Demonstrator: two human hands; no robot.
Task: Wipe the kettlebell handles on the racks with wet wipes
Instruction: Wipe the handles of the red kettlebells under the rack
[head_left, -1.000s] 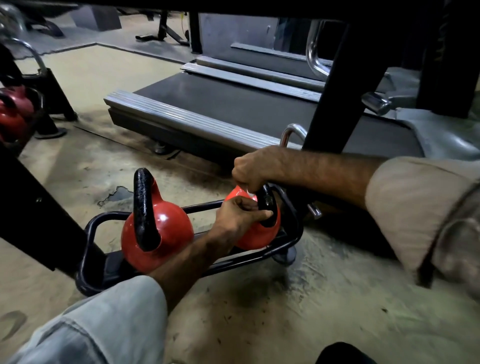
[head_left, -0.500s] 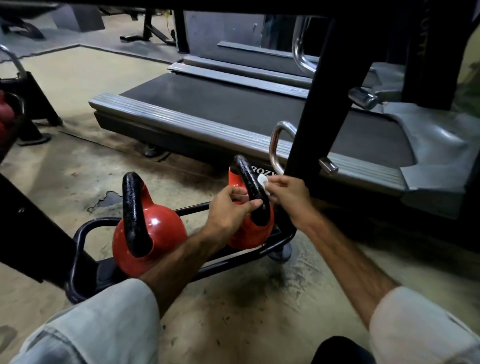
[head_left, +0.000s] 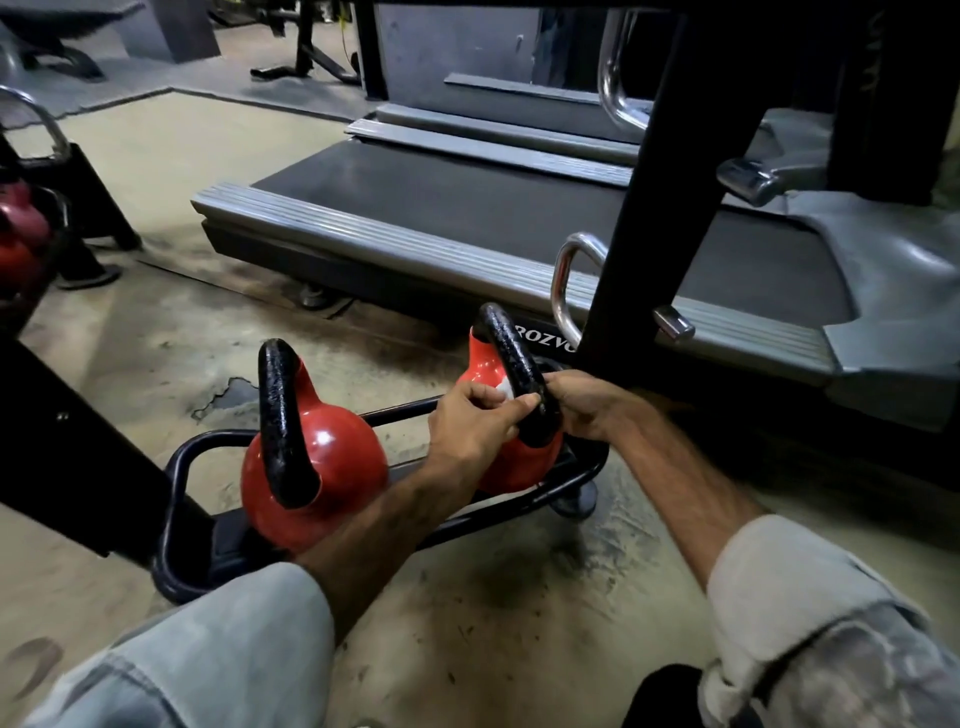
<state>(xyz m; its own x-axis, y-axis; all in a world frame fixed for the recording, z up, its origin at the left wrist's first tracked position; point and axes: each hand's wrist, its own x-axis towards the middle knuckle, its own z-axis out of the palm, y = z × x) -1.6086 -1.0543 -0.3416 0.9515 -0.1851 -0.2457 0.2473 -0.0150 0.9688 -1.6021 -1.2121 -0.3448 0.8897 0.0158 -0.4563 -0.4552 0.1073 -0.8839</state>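
We work at the rack's (head_left: 519, 506) right end, our left hand (head_left: 467, 421) pinching a white wipe (head_left: 503, 387) against the right kettlebell's handle (head_left: 511, 364), right hand (head_left: 582, 402) curled round its far side. The thin wipe could snag on that rough black coating. The glossy red bell could roll between the rounded rails.

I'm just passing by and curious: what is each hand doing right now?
Left hand: pinches the white wipe against the right kettlebell's black handle.
Right hand: fingers curled round that same handle.
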